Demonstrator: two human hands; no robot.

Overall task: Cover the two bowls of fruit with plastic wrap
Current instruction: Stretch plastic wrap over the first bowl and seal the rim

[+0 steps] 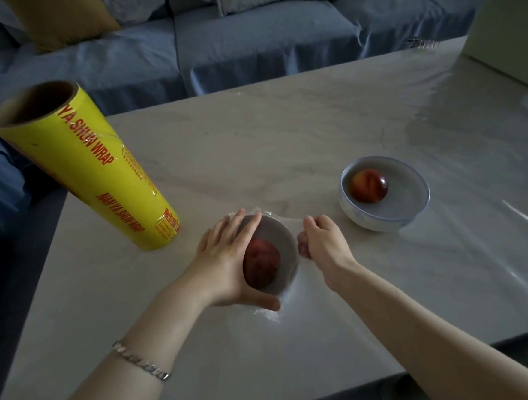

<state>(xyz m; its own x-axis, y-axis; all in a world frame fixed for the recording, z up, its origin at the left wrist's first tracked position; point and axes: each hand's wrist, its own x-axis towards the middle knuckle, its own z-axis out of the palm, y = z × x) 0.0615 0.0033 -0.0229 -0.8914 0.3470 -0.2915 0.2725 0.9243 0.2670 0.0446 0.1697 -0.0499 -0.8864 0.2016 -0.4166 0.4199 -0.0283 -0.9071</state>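
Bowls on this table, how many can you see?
2. The near bowl sits by the table's front edge, gripped by the left hand, right hand beside it. The far bowl stands apart, farther back on the right. None appears hidden.

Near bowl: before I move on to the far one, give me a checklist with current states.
1. Top covered: ok, plastic wrap veils the fruit in the near bowl.
2. Tucked all round: cannot tell; a bunch lies loose at the near side.
3. Bowl steadied: ok, the left hand holds its left rim.
4. Film grip: cannot tell; the right hand sits with curled fingers against the right side.
5. Second bowl: cannot tell whether the far bowl is covered.
6. Supply secure: not ok, the roll overhangs the table edge at its far end.
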